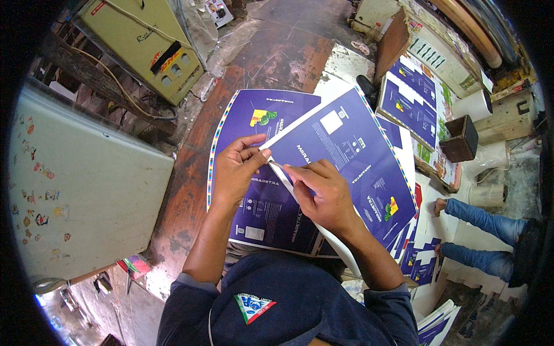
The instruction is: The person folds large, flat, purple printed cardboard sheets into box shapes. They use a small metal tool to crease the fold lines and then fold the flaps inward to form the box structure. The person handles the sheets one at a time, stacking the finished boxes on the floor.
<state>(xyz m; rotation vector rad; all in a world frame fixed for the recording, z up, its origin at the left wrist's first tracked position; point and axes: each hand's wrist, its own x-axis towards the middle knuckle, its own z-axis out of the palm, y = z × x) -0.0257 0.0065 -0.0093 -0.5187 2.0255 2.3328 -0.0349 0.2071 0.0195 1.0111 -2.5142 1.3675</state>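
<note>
A stack of dark blue printed sheets (261, 207) with a coloured strip along the edge lies in front of me. My left hand (236, 170) and my right hand (323, 193) both pinch the corner of the top blue sheet (352, 150). That sheet is lifted off the stack and slants up to the right, with its white underside showing along the near edge. My forearms come up from the lower edge.
A pale cabinet (81, 179) fills the left. A beige metal box (144, 46) sits top left on the reddish floor (271, 57). More blue sheets (411, 101) are stacked at upper right beside a brown block (461, 138). A person's jean-clad legs (490, 225) are at right.
</note>
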